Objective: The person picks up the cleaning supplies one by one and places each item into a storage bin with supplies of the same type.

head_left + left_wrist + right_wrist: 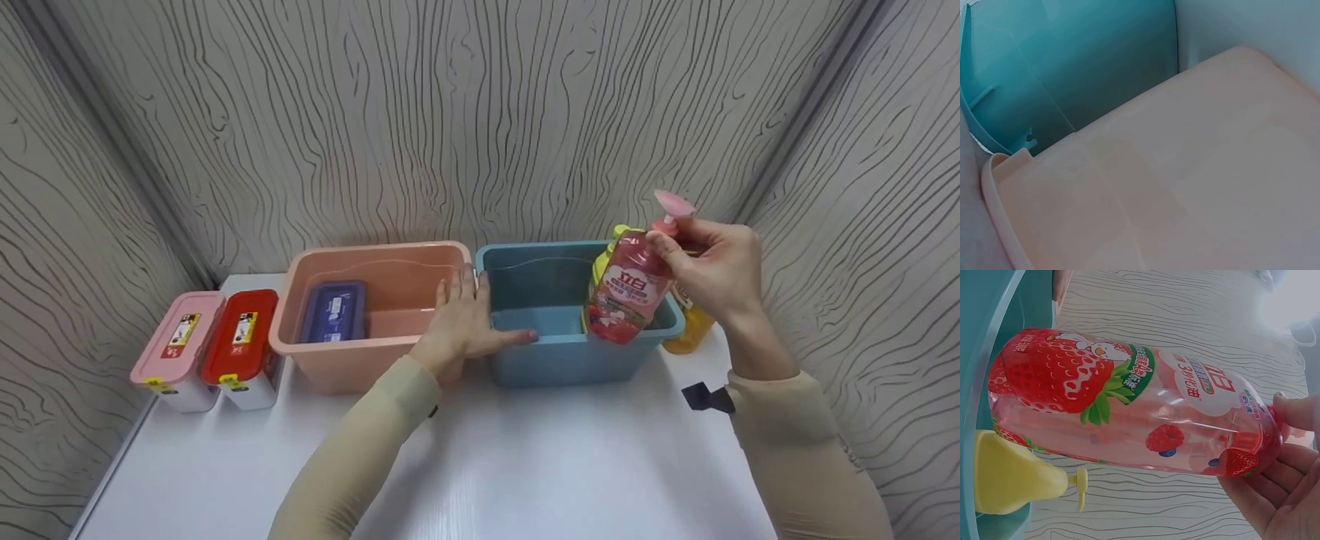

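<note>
In the head view my right hand (720, 262) grips a pink pump bottle (630, 289) by its neck, just under the pump head. The bottle tilts over the right end of the blue bin (570, 360). Strawberry pictures cover the bottle (1129, 399) in the right wrist view. Inside the bin stands a yellow pump bottle (1010, 472), partly hidden in the head view. My left hand (469, 319) has its fingers spread and rests across the adjoining rims of the blue bin and the pink bin (375, 367). A dark blue lidded box (334, 311) is in the pink bin.
Left of the pink bin stand a red-lidded container (241, 337) and a pink-lidded container (180, 341). An orange-yellow bottle (690, 330) stands right of the blue bin, partly behind my right hand. Patterned wall panels (480, 112) enclose the white table (570, 465) on three sides.
</note>
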`<state>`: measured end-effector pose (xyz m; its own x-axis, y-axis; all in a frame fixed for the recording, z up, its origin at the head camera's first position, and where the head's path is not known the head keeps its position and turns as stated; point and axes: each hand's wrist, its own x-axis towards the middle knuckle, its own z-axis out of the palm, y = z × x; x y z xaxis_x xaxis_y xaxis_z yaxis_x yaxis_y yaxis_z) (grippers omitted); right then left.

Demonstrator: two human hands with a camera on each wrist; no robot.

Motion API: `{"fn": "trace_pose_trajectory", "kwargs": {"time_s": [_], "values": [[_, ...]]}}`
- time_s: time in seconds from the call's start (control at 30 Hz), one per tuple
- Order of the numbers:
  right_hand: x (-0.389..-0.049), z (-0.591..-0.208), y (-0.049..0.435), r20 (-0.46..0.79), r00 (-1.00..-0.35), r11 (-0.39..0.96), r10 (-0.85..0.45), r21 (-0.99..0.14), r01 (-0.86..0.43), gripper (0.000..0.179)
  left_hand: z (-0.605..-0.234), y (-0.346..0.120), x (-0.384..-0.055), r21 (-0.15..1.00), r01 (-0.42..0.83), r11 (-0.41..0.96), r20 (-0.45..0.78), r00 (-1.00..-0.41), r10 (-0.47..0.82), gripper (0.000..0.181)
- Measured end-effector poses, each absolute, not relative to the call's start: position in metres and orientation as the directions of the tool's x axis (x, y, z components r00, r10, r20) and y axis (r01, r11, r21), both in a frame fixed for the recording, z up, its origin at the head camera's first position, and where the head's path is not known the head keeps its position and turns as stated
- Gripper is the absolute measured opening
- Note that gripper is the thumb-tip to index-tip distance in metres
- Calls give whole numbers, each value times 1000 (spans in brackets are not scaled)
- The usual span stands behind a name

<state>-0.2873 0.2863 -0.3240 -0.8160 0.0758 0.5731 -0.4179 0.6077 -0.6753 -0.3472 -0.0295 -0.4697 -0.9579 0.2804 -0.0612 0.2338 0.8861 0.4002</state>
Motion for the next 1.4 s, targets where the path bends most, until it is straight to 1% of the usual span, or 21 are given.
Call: {"fn": "trace_pose_trajectory", "kwargs": {"time_s": [0.37, 0.53, 0.77, 1.13, 1.4], "values": [[-296, -328, 272, 607, -794, 587, 27, -653, -479, 28, -471, -30, -347, 419, 236, 877, -50, -958, 281, 146], [-300, -329, 266, 599, -801, 565, 16, -666, -487, 25, -470, -31, -348, 414, 242, 877, -51, -956, 288, 145], [-310, -333, 260, 614, -789, 517, 0, -675, -526, 21, -469, -32, -348, 420, 243, 874, -63, -953, 295, 147], [-323, -346, 256, 573, -820, 489, 10, -718, -496, 22, -471, -30, -347, 422, 234, 876, -66, -956, 287, 146], [-328, -353, 253, 543, -839, 469, -32, -733, -492, 24, -471, -30, -348, 407, 234, 883, -68, -956, 285, 146]]}}
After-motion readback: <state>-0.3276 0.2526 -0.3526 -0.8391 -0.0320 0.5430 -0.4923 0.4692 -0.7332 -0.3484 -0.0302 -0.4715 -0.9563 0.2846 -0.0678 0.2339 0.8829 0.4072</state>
